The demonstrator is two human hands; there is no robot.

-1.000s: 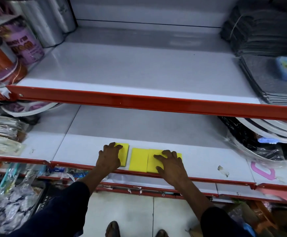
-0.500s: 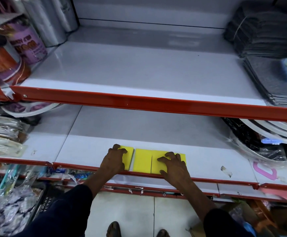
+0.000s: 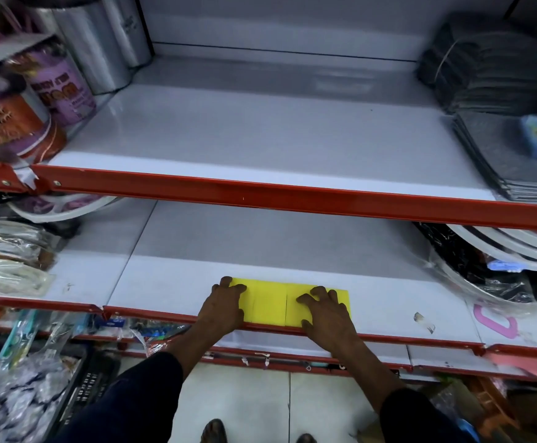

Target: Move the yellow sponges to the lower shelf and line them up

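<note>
Fig.: I'm pressing both hands flat, left hand (image 3: 224, 306) & right hand (image 3: 326, 314), fingers spread, gripping nothing, on yellow sponges (image 3: 268, 303) touching in a row at lower shelf (image 3: 165, 282) front edge; alignment approx. done.

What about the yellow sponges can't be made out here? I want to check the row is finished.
- Head view: the left hand covers the left end of the yellow sponges, so that edge is hidden.
- The right hand covers much of the right end.
- The sponge count is uncertain: only faint seams show.
</note>
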